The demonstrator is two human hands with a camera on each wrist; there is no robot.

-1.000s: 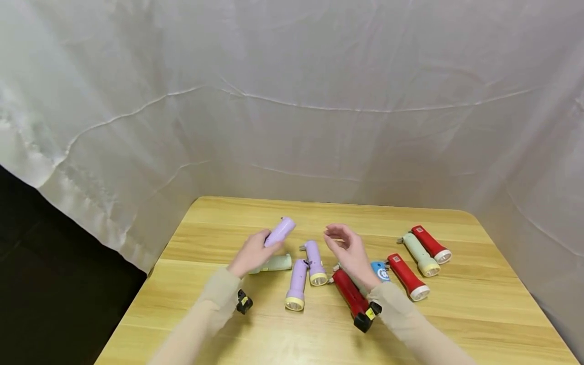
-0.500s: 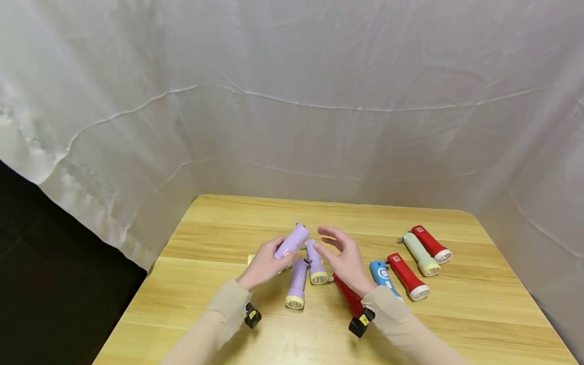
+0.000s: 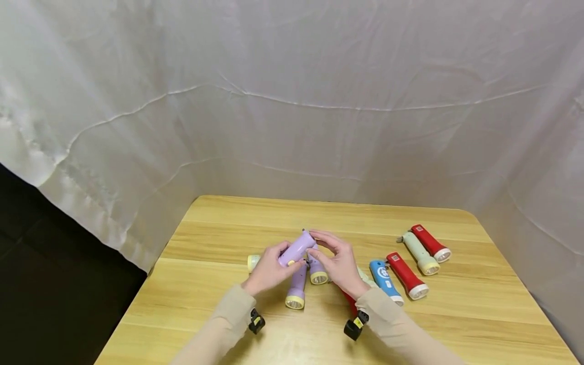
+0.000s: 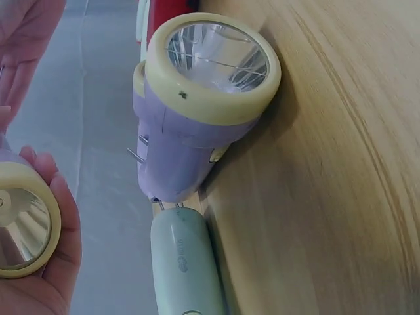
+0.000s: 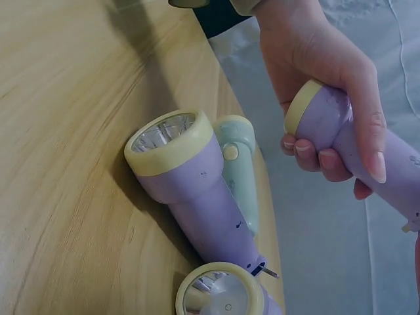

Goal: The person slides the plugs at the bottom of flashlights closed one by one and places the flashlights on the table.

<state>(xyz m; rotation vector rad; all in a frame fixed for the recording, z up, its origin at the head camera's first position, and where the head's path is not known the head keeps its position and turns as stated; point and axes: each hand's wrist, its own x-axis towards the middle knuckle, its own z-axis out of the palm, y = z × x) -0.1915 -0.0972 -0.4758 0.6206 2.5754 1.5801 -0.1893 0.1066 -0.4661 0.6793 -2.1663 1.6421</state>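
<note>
My left hand (image 3: 270, 268) grips a purple flashlight (image 3: 297, 248) around its head, holding it tilted above the table with its tail up and to the right. In the right wrist view the fingers wrap the cream-rimmed head of this flashlight (image 5: 387, 161), thumb along the barrel. My right hand (image 3: 339, 259) pinches the tail end between thumb and fingers; a small dark prong sticks out there. Below the hands lie two more purple flashlights, one nearer (image 3: 296, 293) and one partly covered (image 3: 318, 274). A pale green flashlight (image 3: 253, 261) is mostly hidden behind my left hand.
Right of my hands lie a blue flashlight (image 3: 385, 280), a red one (image 3: 407, 276), a pale green one (image 3: 420, 254) and another red one (image 3: 431, 244). Under my right wrist, a red flashlight (image 3: 349, 301) and a pale green one (image 3: 366, 278) are partly covered. Grey-white curtains surround the wooden table (image 3: 219, 228).
My left hand has carried the purple flashlight rightward and slightly down. My right hand has come left and closed its thumb and fingers on the tail end.
</note>
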